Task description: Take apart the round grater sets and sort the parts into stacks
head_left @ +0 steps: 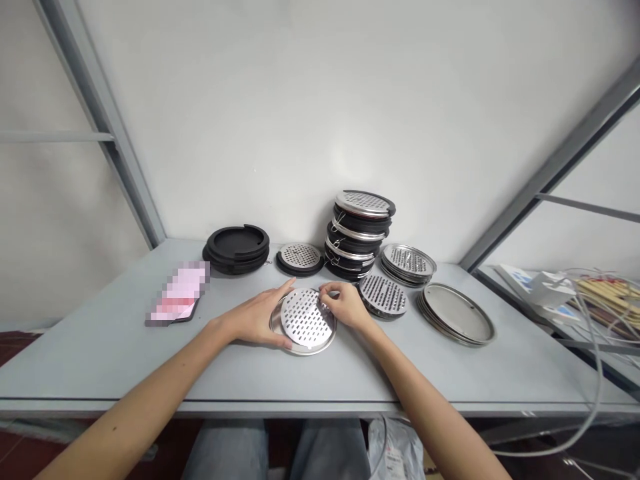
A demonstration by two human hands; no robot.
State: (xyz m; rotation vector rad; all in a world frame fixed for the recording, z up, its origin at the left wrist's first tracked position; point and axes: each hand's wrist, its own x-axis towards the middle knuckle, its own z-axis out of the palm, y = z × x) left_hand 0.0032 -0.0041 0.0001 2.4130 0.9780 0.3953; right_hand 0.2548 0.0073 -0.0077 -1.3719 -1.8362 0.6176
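Observation:
A round perforated metal disc (308, 318) lies tilted within a shallow round metal tray (303, 350) on the table in front of me. My left hand (264, 315) clasps the tray's left side, fingers along the far rim and thumb at the near rim. At the disc's upper right edge, my right hand (345, 303) has thumb and fingers pinched together on it. Just right of that hand is a stack of grater discs (383, 295) with raised holes.
Black rings (237, 243) are stacked at the back left, near a phone (180, 293). A tall stack of black-and-metal assemblies (360, 233) stands at the back, beside a perforated disc on black (301, 255). Grater plates (409, 261) and metal trays (457, 312) sit right.

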